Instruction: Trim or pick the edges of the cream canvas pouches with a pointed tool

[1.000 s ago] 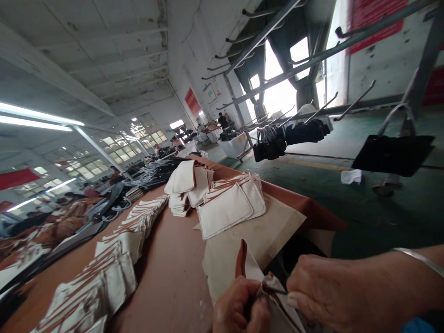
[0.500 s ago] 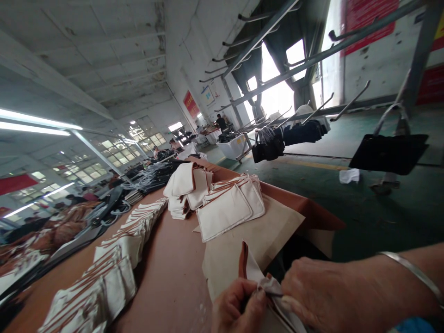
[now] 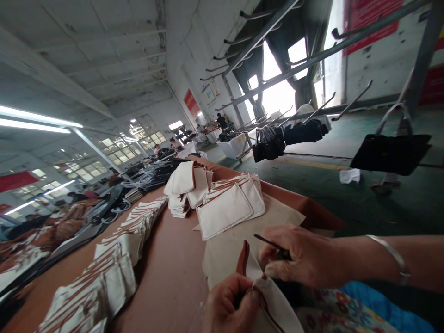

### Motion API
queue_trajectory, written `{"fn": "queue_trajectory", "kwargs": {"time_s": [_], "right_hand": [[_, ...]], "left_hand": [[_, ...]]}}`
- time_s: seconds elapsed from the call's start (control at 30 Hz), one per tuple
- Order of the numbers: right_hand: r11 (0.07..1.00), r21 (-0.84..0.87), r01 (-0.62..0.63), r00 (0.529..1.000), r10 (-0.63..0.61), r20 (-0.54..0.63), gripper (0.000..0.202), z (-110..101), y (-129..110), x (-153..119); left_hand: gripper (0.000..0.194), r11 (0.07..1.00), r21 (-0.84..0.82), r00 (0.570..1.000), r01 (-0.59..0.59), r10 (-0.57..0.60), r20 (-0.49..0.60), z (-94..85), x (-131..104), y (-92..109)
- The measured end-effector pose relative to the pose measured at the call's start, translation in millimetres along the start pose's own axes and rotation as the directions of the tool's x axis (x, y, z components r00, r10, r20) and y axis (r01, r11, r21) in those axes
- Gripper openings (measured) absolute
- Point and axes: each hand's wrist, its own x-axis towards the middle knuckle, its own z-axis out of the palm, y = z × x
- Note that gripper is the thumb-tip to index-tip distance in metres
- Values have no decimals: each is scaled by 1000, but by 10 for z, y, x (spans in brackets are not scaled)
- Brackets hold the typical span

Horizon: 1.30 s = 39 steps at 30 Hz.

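Observation:
My left hand (image 3: 231,303), at the bottom centre, pinches the edge of a white fabric pouch piece (image 3: 279,300) with brown trim. A folded brown strip of it (image 3: 244,258) stands up beyond my fingers. Just to the right, my right hand (image 3: 305,254) is closed around a thin dark tool (image 3: 266,240), whose narrow tip points left; the grip hides what kind it is. My right fingertips are close to the pouch piece; whether they touch it I cannot tell. A beige sheet (image 3: 222,263) lies under the work.
White pouches (image 3: 225,210) with brown edges are piled ahead on the brown tabletop (image 3: 166,277). A long overlapping row of pouches (image 3: 118,273) runs along the left. Beyond the table's right edge stands a metal rack (image 3: 277,76) with dark bags (image 3: 390,152). Several people work far back.
My right hand has lifted off the pouch piece, moving up and slightly left, and the dark tool now shows in it. My left hand keeps its pinch, shifted slightly left.

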Motion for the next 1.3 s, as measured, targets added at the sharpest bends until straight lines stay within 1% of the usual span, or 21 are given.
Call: {"fn": "queue_trajectory", "kwargs": {"time_s": [0.07, 0.1, 0.13, 0.2, 0.27, 0.33, 0.47, 0.57, 0.63, 0.7, 0.77, 0.83, 0.9, 0.97, 1.03, 1.07, 1.13, 1.2, 1.23, 1.27, 1.3], "right_hand": [[981, 180, 71, 994, -85, 70, 27, 93, 41, 136], [961, 270, 56, 986, -96, 138, 32, 151, 83, 193], [941, 337, 8, 975, -83, 209, 34, 211, 131, 238], [923, 368, -112, 955, -2, 297, 31, 314, 221, 290], [937, 318, -148, 958, 55, 283, 24, 378, 278, 302], [949, 282, -140, 963, 64, 261, 17, 407, 300, 297], [942, 305, -139, 972, 70, 225, 10, 436, 311, 296], [933, 355, -58, 982, -12, 191, 12, 460, 333, 303], [932, 353, 81, 977, -144, 155, 13, 465, 349, 304], [920, 267, 286, 938, -326, 116, 12, 455, 361, 302], [864, 132, 485, 862, -498, 97, 12, 432, 372, 298], [784, -5, 621, 781, -618, 91, 14, 403, 390, 291], [698, -137, 703, 711, -693, 122, 14, 376, 411, 281], [596, -275, 755, 650, -736, 189, 15, 355, 432, 264], [502, -374, 779, 604, -761, 238, 18, 348, 444, 236], [477, -401, 782, 594, -765, 249, 19, 351, 445, 217], [494, -405, 769, 611, -754, 240, 19, 366, 435, 171], [595, -294, 747, 656, -731, 187, 13, 378, 407, 120], [678, -188, 711, 702, -699, 134, 9, 375, 386, 98], [774, -53, 631, 775, -627, 78, 7, 363, 361, 82], [855, 98, 510, 857, -515, 33, 8, 341, 331, 76]], "left_hand": [[37, 1000, 1, 1000, -5, 5, 20, 9, 9, -18], [38, 1000, 10, 1000, -5, 5, 24, 9, 9, -30], [37, 1000, 28, 1000, -10, 9, 16, 7, 7, -42], [35, 995, 90, 999, -38, 39, -17, -1, 2, -61], [34, 986, 161, 997, -52, 61, -48, -8, 3, -75], [34, 982, 189, 998, -25, 36, -55, -7, 18, -90], [24, 991, 129, 999, 24, -21, -26, 16, 71, -122], [19, 993, 104, 999, 51, -49, -22, 30, 96, -139], [19, 994, 59, 996, 87, -87, 3, 22, 99, -159], [23, 989, -51, 989, 139, -135, 65, 2, 104, -198], [37, 959, -211, 977, 192, -166, 135, -21, 118, -256], [53, 924, -326, 976, 200, -159, 147, -34, 140, -317], [63, 908, -359, 974, 214, -169, 154, -29, 160, -358], [62, 905, -348, 963, 246, -187, 193, -10, 164, -365], [59, 907, -329, 953, 261, -187, 240, 7, 147, -346], [58, 917, -314, 954, 246, -173, 243, 10, 132, -333], [57, 938, -278, 963, 206, -143, 230, -1, 95, -310], [55, 957, -240, 971, 165, -116, 207, -29, 55, -294], [54, 967, -214, 976, 141, -100, 191, -45, 35, -285], [54, 978, -180, 982, 107, -75, 175, -60, 17, -274], [54, 988, -141, 986, 66, -43, 158, -73, 0, -261]]}}
